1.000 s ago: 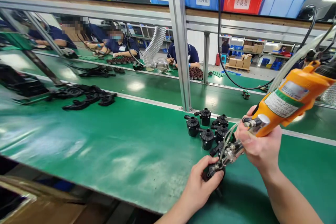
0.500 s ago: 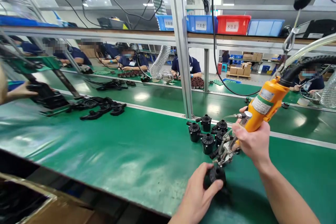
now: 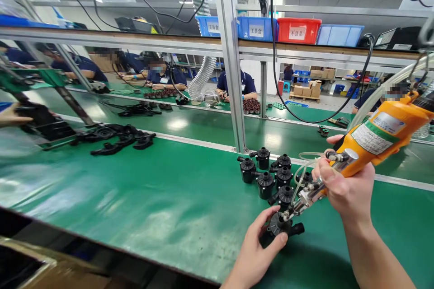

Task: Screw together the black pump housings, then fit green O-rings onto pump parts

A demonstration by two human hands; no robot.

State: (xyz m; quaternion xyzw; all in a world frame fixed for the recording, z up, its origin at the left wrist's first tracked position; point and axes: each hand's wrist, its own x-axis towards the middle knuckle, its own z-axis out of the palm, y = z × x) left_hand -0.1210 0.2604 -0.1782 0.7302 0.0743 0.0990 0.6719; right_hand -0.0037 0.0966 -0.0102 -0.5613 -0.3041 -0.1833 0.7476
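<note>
My left hand (image 3: pixel 257 246) grips a small black pump housing (image 3: pixel 283 226) on the green belt (image 3: pixel 152 194), near the front edge. My right hand (image 3: pixel 346 185) is wrapped round an orange powered screwdriver (image 3: pixel 379 137) that hangs from a cable. Its metal tip (image 3: pixel 298 205) slants down-left and rests on top of the housing. Thin clear tubes loop beside the tip. Several more black pump housings (image 3: pixel 267 171) stand in a cluster just behind the held one.
An aluminium post (image 3: pixel 232 67) rises behind the cluster. Black plastic parts (image 3: pixel 115 137) lie on the belt at left, near another person's hand (image 3: pixel 10 115). Coloured bins (image 3: pixel 298 29) line the shelf above. Co-workers sit at the far benches.
The screwdriver has tilted lower and its tip has come down from above the housing onto its top. My left hand has kept hold of the housing, whose nozzle now points right.
</note>
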